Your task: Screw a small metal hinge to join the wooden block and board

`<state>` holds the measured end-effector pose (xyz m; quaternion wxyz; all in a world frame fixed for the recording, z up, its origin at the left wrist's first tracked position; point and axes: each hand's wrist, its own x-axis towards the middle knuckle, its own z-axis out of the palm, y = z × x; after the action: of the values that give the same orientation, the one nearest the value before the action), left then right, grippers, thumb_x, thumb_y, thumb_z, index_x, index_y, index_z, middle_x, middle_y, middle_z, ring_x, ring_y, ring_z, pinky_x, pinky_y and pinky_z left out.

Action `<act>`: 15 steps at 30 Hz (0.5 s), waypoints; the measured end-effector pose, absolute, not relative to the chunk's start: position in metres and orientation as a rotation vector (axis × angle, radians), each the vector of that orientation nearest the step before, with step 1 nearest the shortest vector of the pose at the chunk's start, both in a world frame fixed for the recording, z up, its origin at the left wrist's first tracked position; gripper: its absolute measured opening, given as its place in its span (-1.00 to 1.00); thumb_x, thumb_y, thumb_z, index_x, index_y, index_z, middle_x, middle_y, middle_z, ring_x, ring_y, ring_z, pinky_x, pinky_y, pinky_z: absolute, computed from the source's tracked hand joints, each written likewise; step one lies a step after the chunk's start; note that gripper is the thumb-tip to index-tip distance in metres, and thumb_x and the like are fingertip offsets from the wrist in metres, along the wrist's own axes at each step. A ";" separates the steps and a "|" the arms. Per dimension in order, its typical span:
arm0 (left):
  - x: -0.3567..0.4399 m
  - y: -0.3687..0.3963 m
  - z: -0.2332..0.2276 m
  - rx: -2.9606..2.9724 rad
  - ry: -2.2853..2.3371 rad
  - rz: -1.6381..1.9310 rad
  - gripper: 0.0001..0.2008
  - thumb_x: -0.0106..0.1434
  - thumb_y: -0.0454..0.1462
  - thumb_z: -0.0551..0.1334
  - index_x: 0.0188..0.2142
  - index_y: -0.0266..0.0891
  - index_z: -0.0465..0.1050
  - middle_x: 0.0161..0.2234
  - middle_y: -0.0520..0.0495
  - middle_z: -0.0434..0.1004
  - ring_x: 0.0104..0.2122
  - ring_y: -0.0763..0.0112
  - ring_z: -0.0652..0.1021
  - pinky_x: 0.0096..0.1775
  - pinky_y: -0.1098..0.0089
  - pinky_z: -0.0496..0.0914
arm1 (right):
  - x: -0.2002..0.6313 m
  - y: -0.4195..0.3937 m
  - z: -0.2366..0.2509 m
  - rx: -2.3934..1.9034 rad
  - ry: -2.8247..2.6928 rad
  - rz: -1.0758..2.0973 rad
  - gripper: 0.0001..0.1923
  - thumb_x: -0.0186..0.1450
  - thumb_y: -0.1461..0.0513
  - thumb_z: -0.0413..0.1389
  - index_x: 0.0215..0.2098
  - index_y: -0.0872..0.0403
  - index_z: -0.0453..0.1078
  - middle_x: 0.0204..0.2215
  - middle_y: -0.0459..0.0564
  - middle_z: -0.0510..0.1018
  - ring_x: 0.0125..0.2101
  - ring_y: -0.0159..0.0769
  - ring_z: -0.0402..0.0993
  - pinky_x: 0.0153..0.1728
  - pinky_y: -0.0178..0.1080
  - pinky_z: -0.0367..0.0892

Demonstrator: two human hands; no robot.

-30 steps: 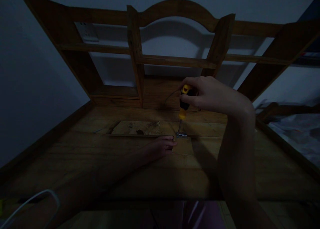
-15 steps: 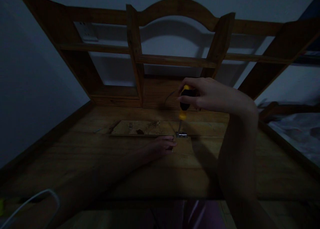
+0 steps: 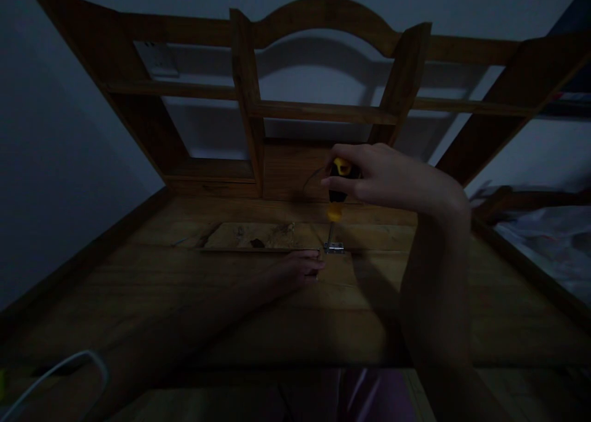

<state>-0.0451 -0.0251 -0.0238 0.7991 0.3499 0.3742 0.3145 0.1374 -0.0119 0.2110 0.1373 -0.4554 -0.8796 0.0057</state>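
Observation:
In dim light my right hand (image 3: 388,179) grips the top of a yellow and black screwdriver (image 3: 337,197) that stands upright. Its tip rests on a small metal hinge (image 3: 334,247) set at the edge of a wooden panel (image 3: 263,236) in the desk top (image 3: 184,299). My left hand (image 3: 295,271) lies flat on the desk just left of the hinge, its fingertips touching the wood beside the metal. It holds nothing that I can see.
A wooden shelf unit (image 3: 249,102) with uprights and an arched top rises at the back of the desk. A wall socket (image 3: 157,59) shows behind it. A white cable (image 3: 55,373) loops at the lower left. Pale cloth (image 3: 549,243) lies to the right.
My right hand has turned slightly on the screwdriver handle, and the view has shifted a little. The left hand and hinge stay where they were.

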 end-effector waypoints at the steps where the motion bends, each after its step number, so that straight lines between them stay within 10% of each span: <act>1: -0.045 -0.025 -0.024 0.743 0.800 0.679 -0.71 0.05 -0.33 0.49 -0.29 -0.23 0.44 -0.32 0.03 0.48 -0.22 0.40 0.53 -0.16 0.42 0.35 | 0.137 -0.012 0.210 -1.339 -2.532 -0.003 -0.73 0.39 0.02 0.11 -0.09 0.00 0.48 -0.16 0.04 0.64 -0.12 -0.06 0.54 -0.20 -0.17 0.31; 15: -0.043 -0.029 -0.017 0.747 0.829 0.678 -0.72 0.07 -0.33 0.49 -0.28 -0.24 0.44 -0.32 0.01 0.49 -0.27 0.42 0.54 -0.16 0.42 0.40 | 0.130 -0.016 0.210 -1.293 -2.535 -0.011 -0.77 0.39 0.07 0.08 -0.11 -0.01 0.48 -0.15 0.02 0.63 -0.10 -0.07 0.52 -0.14 -0.16 0.32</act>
<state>-0.0429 -0.0293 -0.0167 0.7945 0.3474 0.3856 0.3154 0.1301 -0.0160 0.2103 0.1475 -0.4494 -0.8811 -0.0038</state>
